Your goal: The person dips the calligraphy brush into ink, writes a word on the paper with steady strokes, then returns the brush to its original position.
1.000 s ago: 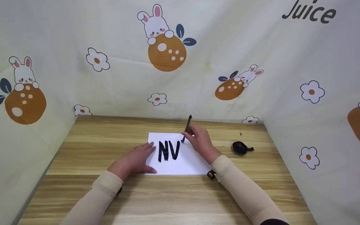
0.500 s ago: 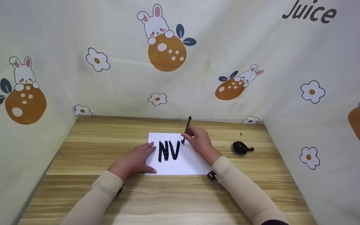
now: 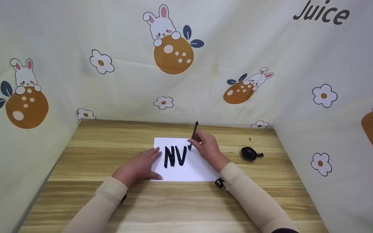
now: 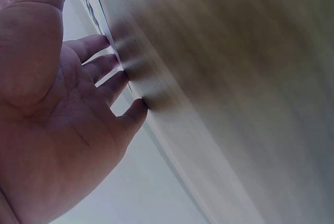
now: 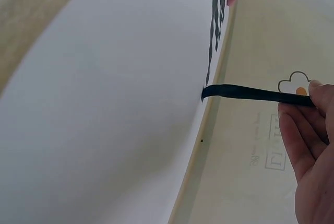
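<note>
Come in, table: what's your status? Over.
Left hand resting on white rectangular paper. Right hand pinching slim black brush, tip on paper. Round black dish aside, blocking nothing.

A slim, dark stick-shaped brush (image 3: 195,130), pinched by the right hand (image 3: 208,147), leans with its bent black tip touching a flat white rectangular paper sheet (image 3: 194,170), lettered "NV" in thick black strokes (image 3: 172,158), the left hand (image 3: 141,164) resting on its edge

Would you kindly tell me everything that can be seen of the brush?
The brush is slim and dark, with a black tip that bends where it touches the white paper, just right of the letters NV. The right hand pinches the handle, whose top end points up and leans slightly right in the head view. The handle's material cannot be told.
</note>
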Demonstrator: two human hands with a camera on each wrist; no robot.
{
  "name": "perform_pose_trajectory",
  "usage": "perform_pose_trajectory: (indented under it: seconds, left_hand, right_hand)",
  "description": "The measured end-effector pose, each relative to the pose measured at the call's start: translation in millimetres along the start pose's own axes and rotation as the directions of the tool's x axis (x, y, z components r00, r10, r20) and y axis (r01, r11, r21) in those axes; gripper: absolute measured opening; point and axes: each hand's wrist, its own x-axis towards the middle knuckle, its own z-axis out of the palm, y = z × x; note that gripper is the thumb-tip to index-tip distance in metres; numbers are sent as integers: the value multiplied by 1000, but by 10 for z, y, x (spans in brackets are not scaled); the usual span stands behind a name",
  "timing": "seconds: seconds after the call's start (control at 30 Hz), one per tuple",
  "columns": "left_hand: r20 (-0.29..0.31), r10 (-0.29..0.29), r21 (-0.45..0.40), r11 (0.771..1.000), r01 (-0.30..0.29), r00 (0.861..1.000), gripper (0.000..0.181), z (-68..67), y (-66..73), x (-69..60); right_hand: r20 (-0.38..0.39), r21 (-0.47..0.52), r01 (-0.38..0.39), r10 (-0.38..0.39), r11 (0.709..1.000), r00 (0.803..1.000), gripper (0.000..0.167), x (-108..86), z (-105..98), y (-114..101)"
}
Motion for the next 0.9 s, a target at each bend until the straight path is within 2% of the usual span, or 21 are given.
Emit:
perform_pose_trajectory:
  seconds: [0.53, 0.9]
  left_hand:
    - [-8, 5, -15, 1000, -5, 1000, 111, -6, 18, 0]
    - [-7, 11, -7, 1000, -11, 1000, 113, 26, -23, 19]
  right_hand:
    - [25, 11, -1, 1, 1000, 1000, 13, -46, -32, -14]
    - [34, 3, -9, 9, 1000, 999, 14, -87, -53, -41]
